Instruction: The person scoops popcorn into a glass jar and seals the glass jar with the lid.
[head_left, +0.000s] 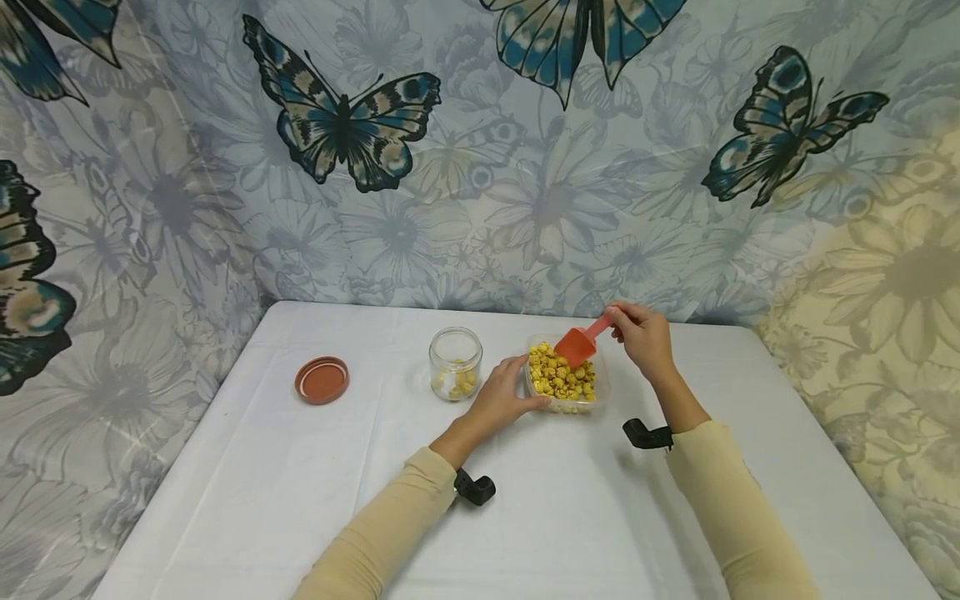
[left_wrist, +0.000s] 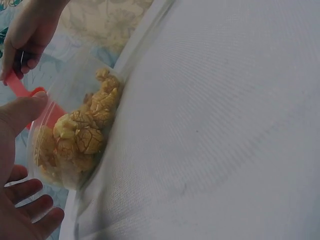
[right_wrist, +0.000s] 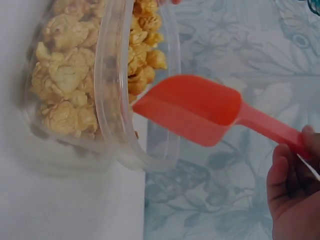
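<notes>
My right hand (head_left: pixel 642 337) pinches the handle of a red plastic scoop (head_left: pixel 576 347), tilted down toward a clear plastic container (head_left: pixel 603 397). The right wrist view shows the scoop's pointed tip (right_wrist: pixel 142 106) at the container's rim, beside yellow caramel-coated popcorn (right_wrist: pixel 65 75). Nothing shows in the part of the scoop's bowl that is visible there. At the container's left side rests my left hand (head_left: pixel 501 392), thumb toward the front and fingers fairly straight and spread. Left of that hand stands a glass jar (head_left: pixel 455 354), lidless, with some popcorn pieces at its bottom.
An orange-brown round lid (head_left: pixel 322 381) lies on the left part of the white-covered table (head_left: pixel 247 500). Behind the table's back edge hangs fabric (head_left: pixel 450 233) printed with butterflies and flowers. Both wrists carry small black cameras (head_left: pixel 476 488).
</notes>
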